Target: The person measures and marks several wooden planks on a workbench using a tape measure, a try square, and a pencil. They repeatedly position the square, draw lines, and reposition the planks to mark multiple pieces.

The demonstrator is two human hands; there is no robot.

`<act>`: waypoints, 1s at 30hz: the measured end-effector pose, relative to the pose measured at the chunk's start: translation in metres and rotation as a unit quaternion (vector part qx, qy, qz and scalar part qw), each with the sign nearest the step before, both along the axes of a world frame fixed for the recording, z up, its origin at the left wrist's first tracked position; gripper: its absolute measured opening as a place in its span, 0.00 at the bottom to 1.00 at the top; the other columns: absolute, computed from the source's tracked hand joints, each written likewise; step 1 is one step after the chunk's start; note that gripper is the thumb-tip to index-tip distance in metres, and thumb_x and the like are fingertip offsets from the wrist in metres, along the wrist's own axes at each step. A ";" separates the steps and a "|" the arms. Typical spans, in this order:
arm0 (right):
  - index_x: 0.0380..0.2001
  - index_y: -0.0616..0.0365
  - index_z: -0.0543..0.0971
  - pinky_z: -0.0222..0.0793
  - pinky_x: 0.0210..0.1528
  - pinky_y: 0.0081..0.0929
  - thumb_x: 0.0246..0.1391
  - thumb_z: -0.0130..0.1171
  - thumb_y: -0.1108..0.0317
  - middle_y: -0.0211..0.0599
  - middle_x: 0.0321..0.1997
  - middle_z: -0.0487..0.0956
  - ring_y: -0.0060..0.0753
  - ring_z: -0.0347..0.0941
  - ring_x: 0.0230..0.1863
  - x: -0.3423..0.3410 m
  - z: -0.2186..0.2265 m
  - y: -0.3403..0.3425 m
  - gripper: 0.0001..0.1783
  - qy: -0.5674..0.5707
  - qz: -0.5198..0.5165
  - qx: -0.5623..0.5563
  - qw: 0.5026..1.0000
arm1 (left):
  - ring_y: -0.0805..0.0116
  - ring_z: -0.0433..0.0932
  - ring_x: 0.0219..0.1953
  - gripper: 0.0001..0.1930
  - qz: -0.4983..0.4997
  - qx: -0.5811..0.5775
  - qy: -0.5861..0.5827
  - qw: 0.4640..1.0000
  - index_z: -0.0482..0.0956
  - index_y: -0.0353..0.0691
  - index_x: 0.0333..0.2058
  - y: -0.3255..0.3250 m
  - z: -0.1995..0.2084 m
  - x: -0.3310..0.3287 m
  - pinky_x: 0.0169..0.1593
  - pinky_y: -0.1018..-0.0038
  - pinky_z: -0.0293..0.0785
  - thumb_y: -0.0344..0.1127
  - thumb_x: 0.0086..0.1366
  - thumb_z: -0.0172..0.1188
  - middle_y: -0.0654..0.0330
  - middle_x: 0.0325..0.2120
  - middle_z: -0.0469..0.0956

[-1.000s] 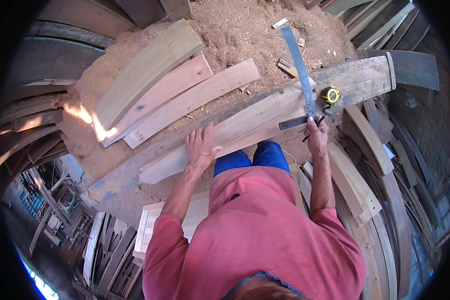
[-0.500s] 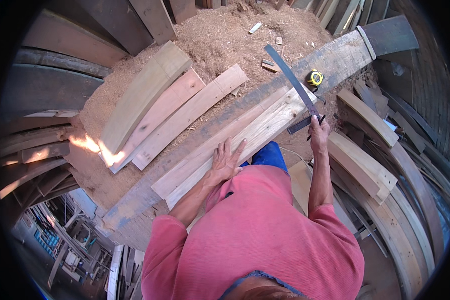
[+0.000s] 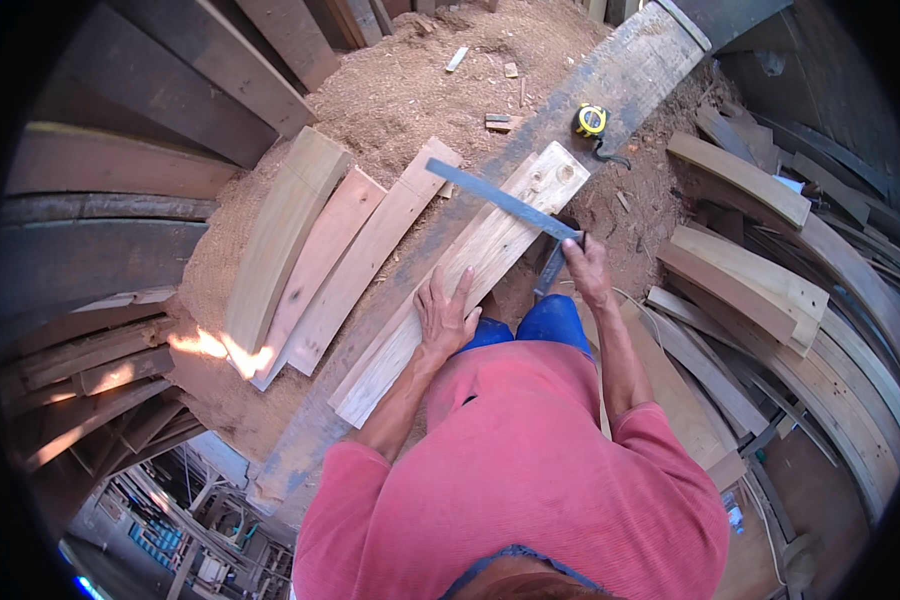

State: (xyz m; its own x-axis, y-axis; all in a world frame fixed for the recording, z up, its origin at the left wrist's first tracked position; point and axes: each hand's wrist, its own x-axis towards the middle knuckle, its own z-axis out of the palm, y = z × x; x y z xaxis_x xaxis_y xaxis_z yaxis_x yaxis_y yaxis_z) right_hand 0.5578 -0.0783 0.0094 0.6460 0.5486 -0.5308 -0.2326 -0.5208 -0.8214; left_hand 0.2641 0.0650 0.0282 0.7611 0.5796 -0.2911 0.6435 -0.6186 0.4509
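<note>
Sawdust covers the ground ahead of the person. The surface, a long, worn plank, crosses it diagonally from upper right to lower left. Dark boards stand stacked at the left; curved boards lie piled at the right. Three loose boards rest side by side on the sawdust, left of the surface. The pale workpiece lies lengthwise along the surface, close in front of the person, with dark knots at its upper end. The metal square extends across the workpiece; its blade points to the upper left and overlaps, in view, the top of the nearest loose board. Whether the blade lies flat on the wood cannot be told. Of the two hands, the left hand is flat, with fingers spread, on the workpiece and grasps nothing. The right hand is closed around the square at its corner, beside the workpiece. A yellow-and-black tape measure sits on the surface beyond the workpiece's upper end. A small wood scrap lies on the sawdust.
</note>
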 end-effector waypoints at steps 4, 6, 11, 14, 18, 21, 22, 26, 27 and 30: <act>0.44 0.64 0.83 0.71 0.42 0.31 0.69 0.65 0.62 0.24 0.34 0.77 0.22 0.70 0.37 -0.014 -0.005 -0.005 0.14 0.035 0.034 0.029 0.998 | 0.29 0.56 0.73 0.53 0.026 -0.046 -0.094 0.994 0.64 0.50 0.76 0.008 -0.004 0.062 0.74 0.33 0.52 0.51 0.54 0.82 0.32 0.78 0.50; 0.43 0.63 0.83 0.71 0.41 0.30 0.68 0.66 0.62 0.24 0.34 0.77 0.22 0.70 0.36 -0.014 -0.012 -0.002 0.14 0.039 0.028 0.035 0.998 | 0.27 0.52 0.76 0.57 0.017 -0.048 -0.113 0.992 0.61 0.44 0.75 0.008 -0.004 0.092 0.76 0.33 0.50 0.53 0.52 0.84 0.31 0.79 0.48; 0.43 0.68 0.84 0.74 0.42 0.35 0.65 0.69 0.62 0.36 0.35 0.84 0.24 0.76 0.38 -0.004 -0.027 0.012 0.16 0.013 0.003 -0.032 0.999 | 0.22 0.48 0.77 0.61 -0.031 0.012 -0.073 0.997 0.58 0.45 0.76 0.002 -0.007 0.150 0.75 0.28 0.48 0.54 0.49 0.85 0.29 0.80 0.44; 0.44 0.69 0.85 0.76 0.42 0.35 0.65 0.69 0.63 0.39 0.35 0.85 0.26 0.78 0.38 -0.013 -0.030 0.017 0.17 0.025 -0.043 0.027 0.998 | 0.20 0.48 0.77 0.58 -0.052 0.048 -0.062 0.996 0.61 0.53 0.77 0.001 -0.013 0.160 0.73 0.26 0.49 0.51 0.50 0.85 0.27 0.80 0.44; 0.42 0.68 0.85 0.76 0.40 0.34 0.63 0.71 0.65 0.36 0.34 0.84 0.24 0.77 0.37 -0.014 -0.038 0.033 0.14 0.051 -0.080 0.083 0.992 | 0.20 0.51 0.76 0.53 -0.071 0.082 -0.081 0.991 0.68 0.64 0.77 0.007 -0.020 0.162 0.72 0.27 0.52 0.46 0.50 0.83 0.26 0.79 0.46; 0.40 0.67 0.85 0.76 0.40 0.33 0.63 0.71 0.66 0.35 0.33 0.84 0.22 0.77 0.36 -0.015 -0.038 0.035 0.12 0.058 -0.106 0.079 0.990 | 0.21 0.54 0.75 0.50 -0.077 0.084 -0.118 0.986 0.74 0.68 0.74 0.012 -0.027 0.167 0.72 0.29 0.53 0.43 0.50 0.82 0.25 0.78 0.50; 0.39 0.66 0.85 0.75 0.39 0.32 0.63 0.71 0.66 0.35 0.33 0.84 0.22 0.77 0.36 -0.015 -0.037 0.035 0.12 0.055 -0.115 0.074 0.989 | 0.22 0.54 0.74 0.48 -0.075 0.083 -0.126 0.986 0.76 0.69 0.73 0.012 -0.029 0.169 0.72 0.29 0.53 0.45 0.50 0.81 0.26 0.78 0.51; 0.38 0.66 0.85 0.75 0.38 0.33 0.62 0.72 0.66 0.33 0.31 0.83 0.21 0.76 0.34 -0.014 -0.037 0.035 0.12 0.040 -0.136 0.086 0.986 | 0.24 0.56 0.74 0.43 -0.065 0.089 -0.142 0.984 0.80 0.71 0.70 0.012 -0.034 0.174 0.73 0.31 0.53 0.48 0.52 0.79 0.27 0.78 0.53; 0.38 0.66 0.85 0.75 0.38 0.33 0.62 0.72 0.66 0.33 0.31 0.83 0.22 0.76 0.34 -0.014 -0.038 0.036 0.12 0.047 -0.144 0.078 0.985 | 0.25 0.56 0.74 0.43 -0.064 0.092 -0.145 0.983 0.80 0.72 0.70 0.012 -0.034 0.174 0.73 0.32 0.53 0.49 0.52 0.79 0.28 0.78 0.53; 0.37 0.66 0.84 0.75 0.37 0.34 0.62 0.72 0.65 0.35 0.30 0.83 0.23 0.76 0.34 -0.015 -0.042 0.040 0.13 0.038 -0.160 0.089 0.982 | 0.26 0.55 0.74 0.43 -0.049 0.106 -0.130 0.985 0.80 0.75 0.70 0.009 -0.035 0.177 0.73 0.33 0.53 0.51 0.52 0.79 0.29 0.79 0.52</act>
State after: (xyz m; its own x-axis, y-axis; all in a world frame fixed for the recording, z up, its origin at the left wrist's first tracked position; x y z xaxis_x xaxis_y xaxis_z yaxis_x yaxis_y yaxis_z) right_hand 0.5424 -0.0384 -0.0328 0.7635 0.4122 -0.4972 -0.4245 -0.2599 -0.8673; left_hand 0.4414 0.0743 -0.0068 0.8490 0.5267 0.0410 0.4561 -0.7699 0.4463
